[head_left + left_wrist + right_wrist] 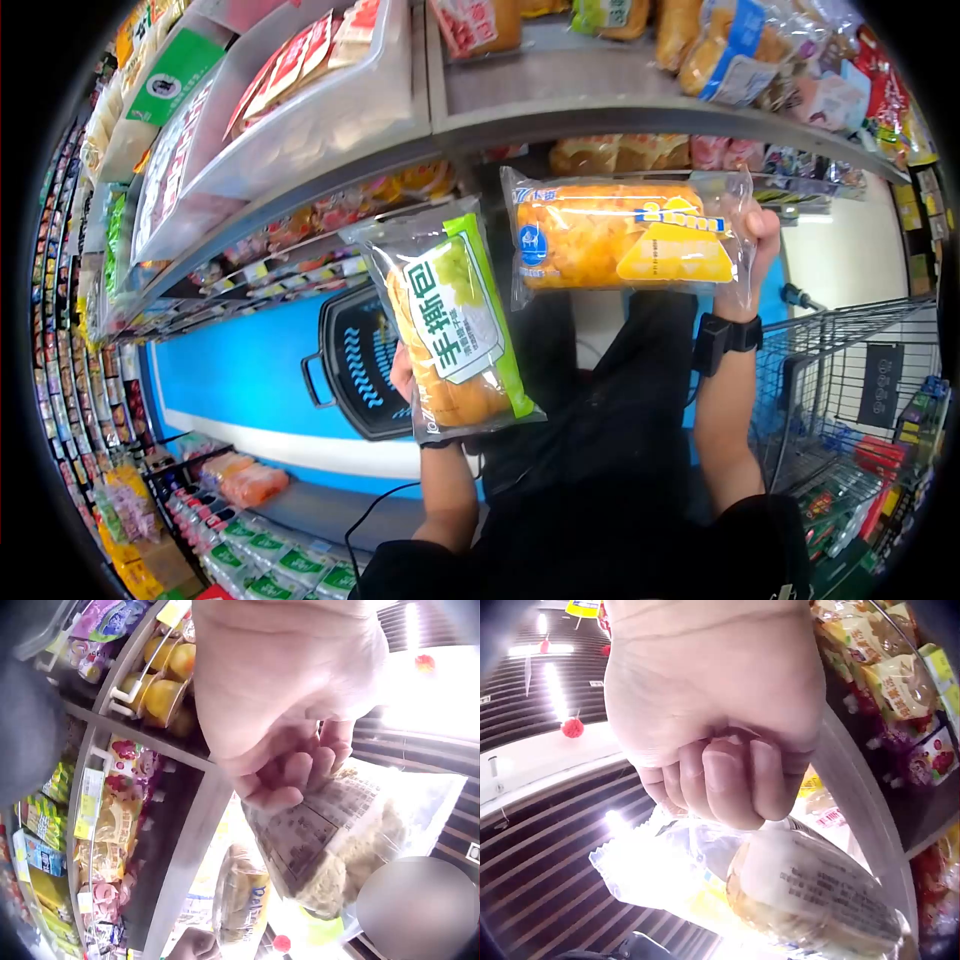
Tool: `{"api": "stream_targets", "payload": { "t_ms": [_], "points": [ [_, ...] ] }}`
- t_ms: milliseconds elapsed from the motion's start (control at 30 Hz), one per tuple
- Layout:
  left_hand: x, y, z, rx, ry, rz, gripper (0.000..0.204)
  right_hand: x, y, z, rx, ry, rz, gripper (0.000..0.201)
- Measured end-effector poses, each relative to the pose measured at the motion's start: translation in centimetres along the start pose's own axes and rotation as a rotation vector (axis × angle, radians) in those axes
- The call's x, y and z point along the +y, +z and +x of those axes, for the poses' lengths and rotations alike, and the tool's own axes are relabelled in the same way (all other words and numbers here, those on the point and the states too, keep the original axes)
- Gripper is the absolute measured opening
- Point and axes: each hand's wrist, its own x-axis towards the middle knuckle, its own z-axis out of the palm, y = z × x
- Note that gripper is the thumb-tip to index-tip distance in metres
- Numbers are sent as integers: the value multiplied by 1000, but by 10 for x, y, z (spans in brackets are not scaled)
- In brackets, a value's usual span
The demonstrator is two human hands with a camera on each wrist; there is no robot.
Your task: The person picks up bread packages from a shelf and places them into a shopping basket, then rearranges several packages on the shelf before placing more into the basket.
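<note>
My left hand [403, 374] holds a green-and-white bread package [450, 310] from behind, tilted, its printed front facing up; in the left wrist view the curled fingers of the hand [289, 697] grip the edge of the package [337, 840]. My right hand [762, 240] pinches the right end of a yellow-and-blue bread package [625, 235], which lies level beside the other, a small gap between them. In the right wrist view the hand [716, 720] has its fingers curled on the wrapper of this package [810, 892].
A shelf [620, 95] with bagged bread and a clear bin [290, 140] stands ahead. A black basket [365, 360] sits on the blue floor at left. At right is a wire shopping cart [830, 370]. More packs lie at lower left.
</note>
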Motion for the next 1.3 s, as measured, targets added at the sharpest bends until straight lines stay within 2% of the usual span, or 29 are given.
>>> {"api": "stream_targets", "payload": {
  "t_ms": [33, 67, 100, 167, 233, 300, 367, 400, 433, 500, 533, 567, 633, 667, 767, 867, 967, 1033, 1067, 1167, 1200, 1233, 1300],
  "points": [
    [-3, 1, 1, -5, -14, -2, 43, -10, -4, -1, -36, -51, 27, 27],
    [-9, -20, 4, -34, 10, 96, 41, -17, -6, -4, 25, -75, 44, 28],
    [-11, -3, 0, -15, -16, 41, 40, -22, -8, -7, 11, -93, 26, 28],
    [-16, 0, -5, 92, 12, 90, 38, -34, -11, -6, -19, -110, 144, 28],
    [-21, -1, -4, 100, 59, 193, 35, -44, -14, 0, 13, -218, 68, 27],
    [-28, -31, 1, -33, 98, 287, 31, -58, 8, 5, 9, -280, 45, 26],
    [-24, -21, 0, -53, 87, 247, 27, -74, 21, 11, 65, -311, -61, 27],
    [-33, -40, 7, -49, 283, 472, 25, -84, 29, 16, -30, -296, -109, 28],
    [-31, -38, 9, -51, 280, 457, 25, -94, 48, 22, -35, -297, -123, 28],
    [-26, -33, 4, -151, 72, 311, 27, -108, 84, 31, -39, -364, -654, 39],
    [-25, -19, 0, -134, 127, 486, 29, -122, 88, 36, -62, -368, -931, 40],
    [-25, -23, 1, -128, 121, 474, 29, -136, 99, 41, -167, -434, -1246, 37],
    [-20, -26, 4, -256, 26, 434, 29, -148, 122, 48, -169, -475, -1520, 30],
    [-21, -19, 0, -187, -52, 366, 28, -156, 129, 53, -174, -490, -1641, 26],
    [-24, -28, 1, -179, -91, 351, 26, -185, 135, 68, -249, -545, -1942, 20],
    [-31, -44, 8, -201, -137, 298, 23, -196, 145, 71, -151, -631, -2088, 19],
    [-29, -43, 14, -268, -168, 301, 22, -199, 145, 75, -32, -650, -2044, 21],
    [-28, -39, 14, -293, -210, 240, 22, -198, 144, 79, -55, -677, -2030, 22],
    [-35, -50, 15, -212, -188, 258, 20, -197, 142, 81, -66, -704, -2013, 23],
    [-30, -40, 14, -221, -180, 283, 19, -189, 137, 96, -71, -712, -1898, 22],
    [-29, -38, 14, -220, -181, 284, 19, -191, 133, 104, -48, -621, -1850, 21],
    [-29, -37, 15, -220, -178, 287, 18, -189, 132, 113, -47, -621, -1849, 21],
    [-28, -28, 14, -219, -175, 290, 18, -180, 135, 131, -217, -840, -1988, 20]
  ]
}}
